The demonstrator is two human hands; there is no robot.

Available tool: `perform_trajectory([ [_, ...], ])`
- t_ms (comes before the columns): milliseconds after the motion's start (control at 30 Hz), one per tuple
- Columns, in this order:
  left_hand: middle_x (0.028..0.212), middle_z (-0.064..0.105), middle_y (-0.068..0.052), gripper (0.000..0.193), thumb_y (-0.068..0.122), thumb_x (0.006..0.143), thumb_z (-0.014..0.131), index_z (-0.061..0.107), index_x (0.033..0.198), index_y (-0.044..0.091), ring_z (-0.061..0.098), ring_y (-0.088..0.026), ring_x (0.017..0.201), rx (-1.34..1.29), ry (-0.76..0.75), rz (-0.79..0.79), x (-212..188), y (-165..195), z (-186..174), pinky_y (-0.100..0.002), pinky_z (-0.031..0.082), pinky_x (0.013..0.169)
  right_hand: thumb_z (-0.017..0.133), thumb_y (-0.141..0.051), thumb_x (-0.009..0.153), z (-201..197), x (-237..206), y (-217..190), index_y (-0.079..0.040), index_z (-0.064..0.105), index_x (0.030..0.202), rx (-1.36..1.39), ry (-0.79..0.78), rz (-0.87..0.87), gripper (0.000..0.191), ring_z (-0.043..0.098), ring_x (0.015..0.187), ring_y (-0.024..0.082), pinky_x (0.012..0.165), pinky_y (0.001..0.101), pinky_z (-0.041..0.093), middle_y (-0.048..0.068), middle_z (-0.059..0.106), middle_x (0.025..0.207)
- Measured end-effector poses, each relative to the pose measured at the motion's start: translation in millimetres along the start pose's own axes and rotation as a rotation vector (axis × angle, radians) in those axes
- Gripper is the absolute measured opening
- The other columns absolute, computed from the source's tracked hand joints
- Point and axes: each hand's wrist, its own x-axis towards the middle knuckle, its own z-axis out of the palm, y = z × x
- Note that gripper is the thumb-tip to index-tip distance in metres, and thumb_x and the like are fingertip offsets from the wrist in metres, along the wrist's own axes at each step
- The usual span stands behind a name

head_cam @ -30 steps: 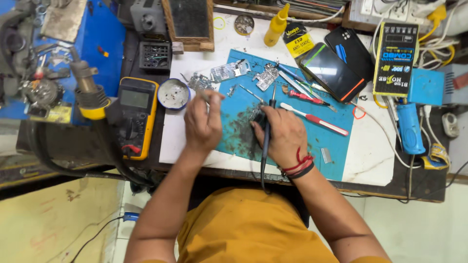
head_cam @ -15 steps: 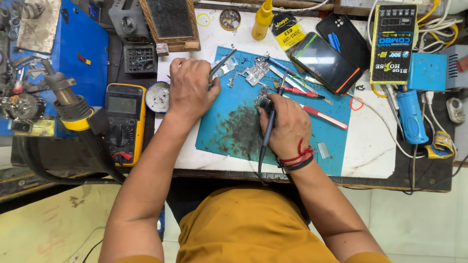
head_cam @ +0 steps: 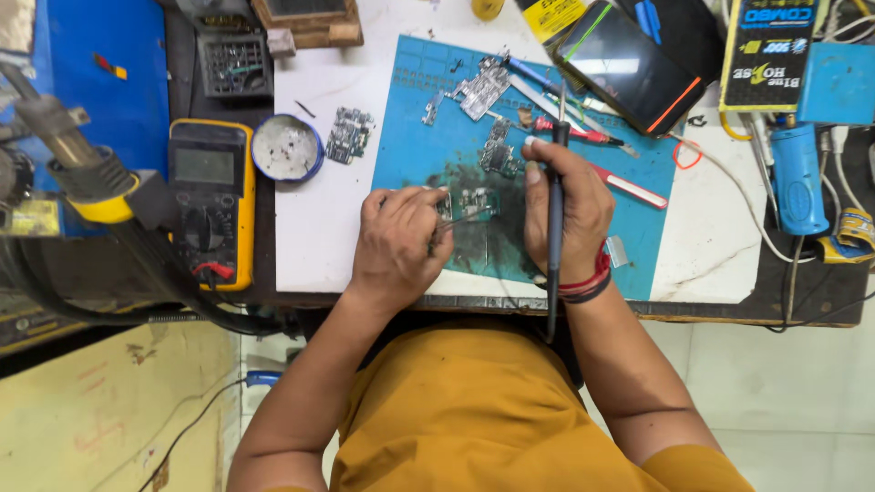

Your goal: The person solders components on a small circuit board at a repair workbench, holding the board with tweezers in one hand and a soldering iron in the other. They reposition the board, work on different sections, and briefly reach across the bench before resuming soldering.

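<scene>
Left hand (head_cam: 396, 239) drawn back, pinching metal tweezers (head_cam: 460, 221) over small circuit board (head_cam: 474, 202), right hand (head_cam: 567, 208) gripping slim black soldering iron (head_cam: 554, 228)

Left of the blue mat (head_cam: 638, 228) sits a yellow multimeter (head_cam: 211, 202) with a grey screen; beyond it, a dark phone screen (head_cam: 629, 66) and, apparently, a black-and-yellow box (head_cam: 767, 53).

Cluttered white workbench (head_cam: 319, 246), pale tiled floor (head_cam: 793, 401) — yellowish wall (head_cam: 100, 410)

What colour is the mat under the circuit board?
The mat is blue, darkly smudged in the middle; the head view shows it.
</scene>
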Motion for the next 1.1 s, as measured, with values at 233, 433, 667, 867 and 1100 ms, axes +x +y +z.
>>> perform_trajectory([
  [233, 0.121, 0.072, -0.013, 0.025, 0.015, 0.087, 0.08, 0.057, 0.093, 0.005, 0.064, -0.03, 0.115, -0.016, 0.023, -0.006, -1.3, -6.9, -5.1, -0.046, 0.041, 0.099, 0.079, -0.002, 0.088, -6.8, -17.4, -11.9, -0.004, 0.068, 0.114, -0.037, -0.25, -0.095, 0.029, 0.069, 0.084, 0.03, 0.076, 0.037, 0.054, 0.013, 0.072, 0.099],
  [433, 0.093, 0.071, -0.007, 0.034, 0.015, 0.089, 0.079, 0.067, 0.117, 0.0, 0.066, -0.028, 0.108, -0.034, -0.002, 0.045, 2.3, -13.4, -7.2, -0.04, 0.048, 0.093, 0.085, -0.014, 0.086, 1.4, -12.1, -17.0, -0.004, 0.066, 0.113, -0.055, -0.273, -0.129, 0.035, 0.068, 0.084, 0.032, 0.075, 0.0394, 0.053, 0.012, 0.07, 0.094],
  [667, 0.091, 0.072, -0.007, 0.03, 0.013, 0.089, 0.078, 0.069, 0.114, 0.0, 0.066, -0.027, 0.106, -0.04, 0.001, 0.057, 4.5, -14.3, -6.6, -0.04, 0.048, 0.092, 0.082, -0.012, 0.09, 2.3, -14.8, -8.3, -0.003, 0.066, 0.116, -0.164, -0.267, -0.082, 0.032, 0.067, 0.092, 0.036, 0.08, 0.0425, 0.053, 0.015, 0.07, 0.099],
  [867, 0.1, 0.074, -0.008, 0.016, 0.012, 0.09, 0.076, 0.065, 0.099, 0.004, 0.066, -0.025, 0.108, -0.041, 0.012, 0.07, 1.2, -16.9, -6.4, -0.04, 0.047, 0.093, 0.074, -0.004, 0.101, -0.2, -27.2, 6.4, -0.004, 0.066, 0.118, -0.281, -0.018, 0.01, 0.02, 0.071, 0.093, 0.034, 0.083, 0.0407, 0.056, 0.014, 0.072, 0.104],
  [1100, 0.127, 0.068, -0.016, 0.024, 0.02, 0.092, 0.069, 0.05, 0.087, 0.007, 0.064, -0.032, 0.113, -0.101, 0.07, 0.038, -7.3, -16.8, -9.0, -0.044, 0.045, 0.098, 0.075, -0.003, 0.1, 0.0, -27.4, 4.3, -0.005, 0.067, 0.114, -0.161, -0.051, 0.017, 0.016, 0.069, 0.082, 0.032, 0.074, 0.0386, 0.054, 0.014, 0.071, 0.096],
])
